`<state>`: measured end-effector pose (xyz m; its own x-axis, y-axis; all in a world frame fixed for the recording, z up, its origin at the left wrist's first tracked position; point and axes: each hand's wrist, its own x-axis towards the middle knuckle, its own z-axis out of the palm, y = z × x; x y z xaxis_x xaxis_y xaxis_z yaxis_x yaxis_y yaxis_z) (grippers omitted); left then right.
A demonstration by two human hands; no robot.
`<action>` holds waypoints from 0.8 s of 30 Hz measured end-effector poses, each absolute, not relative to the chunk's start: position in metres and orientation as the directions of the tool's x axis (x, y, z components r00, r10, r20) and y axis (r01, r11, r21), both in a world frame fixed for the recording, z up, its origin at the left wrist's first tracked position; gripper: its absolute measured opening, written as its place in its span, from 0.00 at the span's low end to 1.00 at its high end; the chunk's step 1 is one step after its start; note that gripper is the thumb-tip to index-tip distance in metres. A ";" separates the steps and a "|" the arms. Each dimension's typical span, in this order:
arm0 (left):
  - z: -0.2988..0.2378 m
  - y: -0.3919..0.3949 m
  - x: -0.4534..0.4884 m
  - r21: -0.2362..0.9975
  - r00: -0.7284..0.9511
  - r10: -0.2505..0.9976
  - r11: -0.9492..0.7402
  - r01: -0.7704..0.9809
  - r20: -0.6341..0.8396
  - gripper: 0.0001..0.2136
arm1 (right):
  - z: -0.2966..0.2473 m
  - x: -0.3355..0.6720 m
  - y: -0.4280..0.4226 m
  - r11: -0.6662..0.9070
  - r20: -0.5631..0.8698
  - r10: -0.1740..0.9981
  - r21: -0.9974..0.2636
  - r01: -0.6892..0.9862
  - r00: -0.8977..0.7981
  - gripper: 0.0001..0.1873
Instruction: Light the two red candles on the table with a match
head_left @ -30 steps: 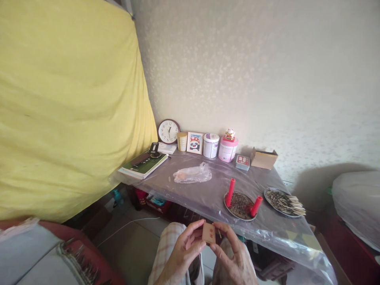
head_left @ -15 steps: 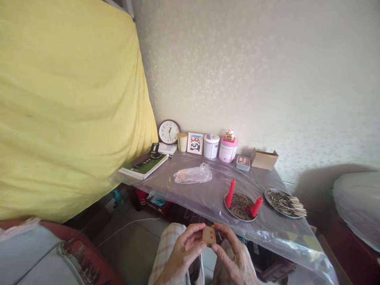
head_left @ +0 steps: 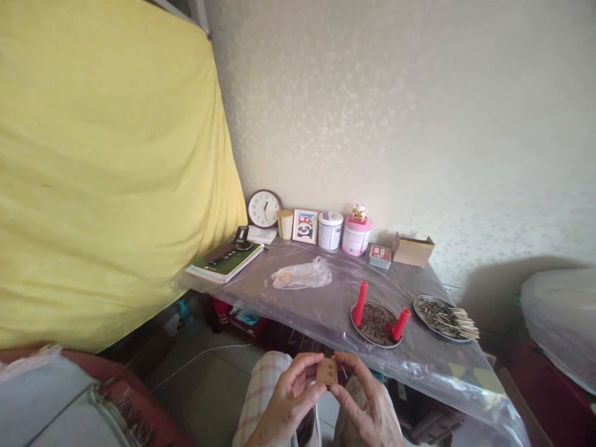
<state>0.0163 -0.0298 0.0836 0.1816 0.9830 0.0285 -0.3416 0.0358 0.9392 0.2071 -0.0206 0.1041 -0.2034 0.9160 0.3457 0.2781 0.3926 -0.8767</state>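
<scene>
Above my knees, a small tan matchbox (head_left: 326,372) with red marks on its face is held between both hands. My left hand (head_left: 294,391) grips its left side with thumb and fingers. My right hand (head_left: 362,397) pinches the opposite side, thumb below and index finger above. A thin stick like a match (head_left: 344,371) shows by my right fingers; how it is held I cannot make out. Beyond the hands on the table, two red candles (head_left: 360,303) stand on a round metal plate (head_left: 361,337) covered with dark grains, the right one tilted.
A second plate (head_left: 424,328) holds many thin sticks. A crumpled plastic bag (head_left: 307,273) lies mid-table on the plastic cover. Books (head_left: 228,264), a clock (head_left: 264,208), a picture frame (head_left: 305,226), tins (head_left: 330,231) and a cardboard box (head_left: 412,250) line the back. Yellow cloth (head_left: 116,161) hangs at left.
Both hands keep their hold on the matchbox and have hardly moved. The whole view has shifted very slightly.
</scene>
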 end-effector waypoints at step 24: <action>0.080 -0.032 0.017 0.934 0.196 0.979 0.024 -0.356 0.050 0.18 | 0.109 0.206 -0.023 0.456 0.413 0.887 -0.849 0.266 -0.205 0.15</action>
